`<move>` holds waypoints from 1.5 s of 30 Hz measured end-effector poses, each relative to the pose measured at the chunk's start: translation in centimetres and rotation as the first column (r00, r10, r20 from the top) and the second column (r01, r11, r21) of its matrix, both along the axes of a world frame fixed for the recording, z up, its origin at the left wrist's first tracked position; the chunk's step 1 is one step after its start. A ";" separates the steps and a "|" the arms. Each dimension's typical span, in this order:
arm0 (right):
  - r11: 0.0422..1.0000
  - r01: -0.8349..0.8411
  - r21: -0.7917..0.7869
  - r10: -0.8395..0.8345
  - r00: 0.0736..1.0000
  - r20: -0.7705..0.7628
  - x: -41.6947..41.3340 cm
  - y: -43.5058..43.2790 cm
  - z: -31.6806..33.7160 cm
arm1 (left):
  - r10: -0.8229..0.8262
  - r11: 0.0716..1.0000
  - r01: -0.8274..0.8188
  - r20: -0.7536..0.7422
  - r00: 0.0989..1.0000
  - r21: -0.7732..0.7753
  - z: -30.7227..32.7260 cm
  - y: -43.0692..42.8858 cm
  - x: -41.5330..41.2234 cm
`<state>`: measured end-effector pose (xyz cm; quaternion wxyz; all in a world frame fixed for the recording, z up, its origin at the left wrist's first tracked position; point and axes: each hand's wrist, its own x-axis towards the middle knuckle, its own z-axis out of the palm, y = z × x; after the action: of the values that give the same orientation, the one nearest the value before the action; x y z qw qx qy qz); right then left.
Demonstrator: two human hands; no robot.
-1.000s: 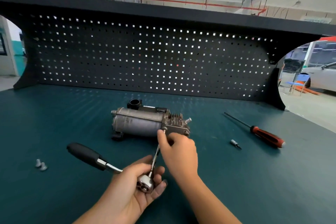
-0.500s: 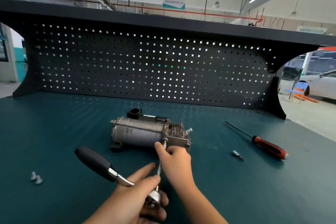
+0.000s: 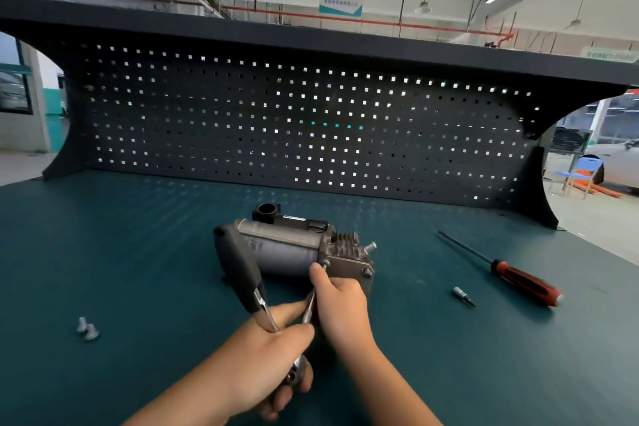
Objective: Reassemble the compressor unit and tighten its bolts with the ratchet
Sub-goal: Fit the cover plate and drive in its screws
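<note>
Head view. The compressor unit (image 3: pixel 283 249) lies on its side at mid-bench (image 3: pixel 138 252), end plate (image 3: pixel 349 264) facing the person so the bolt heads are reachable. The left hand (image 3: pixel 262 363) is clenched around the head end of the ratchet (image 3: pixel 238 273), whose black handle stands up in front of the motor body. The right hand (image 3: pixel 340 304) pinches the extension bar (image 3: pixel 313 301) just below the upper-left bolt (image 3: pixel 325 263), probably to hold the drive square on it. A second bolt (image 3: pixel 367 272) sits in the plate's right corner. Two loose bolts (image 3: pixel 87 328) lie well apart to the left. The screwdriver (image 3: pixel 518 278) and a small bit (image 3: pixel 463 296) lie to the right.

Hidden: the right hand covers the plate's lower edge, so any bolts there cannot be checked. Socket seating is too small to confirm.
</note>
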<state>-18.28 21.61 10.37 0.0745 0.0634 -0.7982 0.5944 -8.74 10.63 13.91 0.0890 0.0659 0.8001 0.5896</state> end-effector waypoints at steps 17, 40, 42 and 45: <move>0.987 -0.092 -0.132 0.116 0.976 0.182 0.7 -0.4 0.6 | -0.022 0.912 -0.066 -0.209 0.978 -0.404 -0.1 1.2 -1.0; 0.980 0.001 -0.200 0.036 0.983 0.179 0.7 -0.9 0.5 | 0.127 0.989 -0.127 0.015 0.992 0.071 -1.0 1.7 -0.6; 0.965 -0.006 -0.260 0.062 0.976 0.208 0.7 -0.8 0.8 | 0.143 0.911 -0.194 0.163 0.976 0.364 -0.6 1.7 -0.2; 0.959 -0.029 -0.282 0.096 0.969 0.229 0.7 -0.9 0.9 | 0.098 0.692 -0.330 0.370 0.924 0.642 -0.9 1.6 0.3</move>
<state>-17.60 20.75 11.24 -0.0335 0.0053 -0.7082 0.7052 -8.39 12.27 12.99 0.1108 -0.0931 0.4986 0.8547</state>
